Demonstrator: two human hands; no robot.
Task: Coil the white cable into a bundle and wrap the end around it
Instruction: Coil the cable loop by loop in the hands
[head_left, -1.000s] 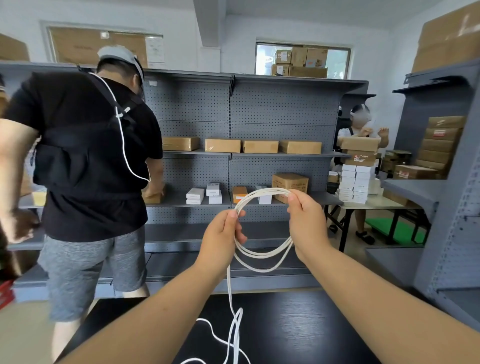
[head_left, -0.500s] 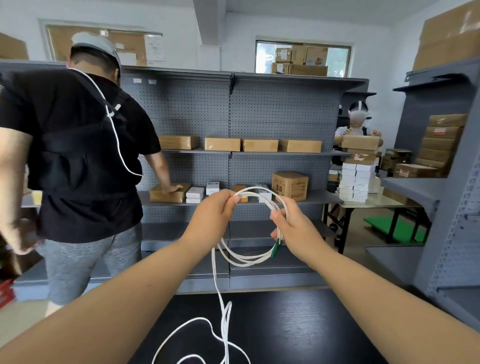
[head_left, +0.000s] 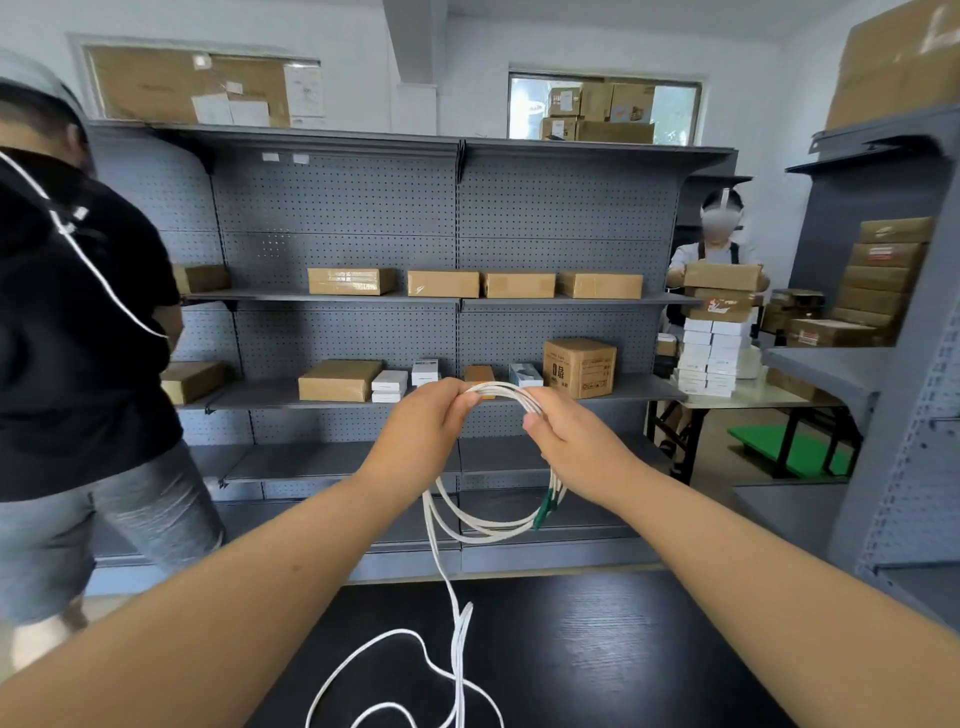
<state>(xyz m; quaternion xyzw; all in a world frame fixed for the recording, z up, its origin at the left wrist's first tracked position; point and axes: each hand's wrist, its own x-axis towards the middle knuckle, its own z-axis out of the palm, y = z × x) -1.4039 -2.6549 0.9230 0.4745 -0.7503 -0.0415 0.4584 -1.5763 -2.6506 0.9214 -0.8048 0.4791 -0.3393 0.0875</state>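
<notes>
Hands closer together now; left hand (head_left: 426, 423) and right hand (head_left: 574, 441) both pinch cable (head_left: 488, 532) coil top, tail trailing onto worktop (head_left: 623, 649).

open air above the black table (head_left: 597, 649), loose white cable (head_left: 457, 639) strewn on its near left, grey shelving (head_left: 457, 322) blocking beyond its far edge, person in black (head_left: 78, 338) crowding its left

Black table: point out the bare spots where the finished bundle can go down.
The black table is bare on its right side, from the loose white cable tail to the right forearm. The centre-left is crowded with slack loops.
</notes>
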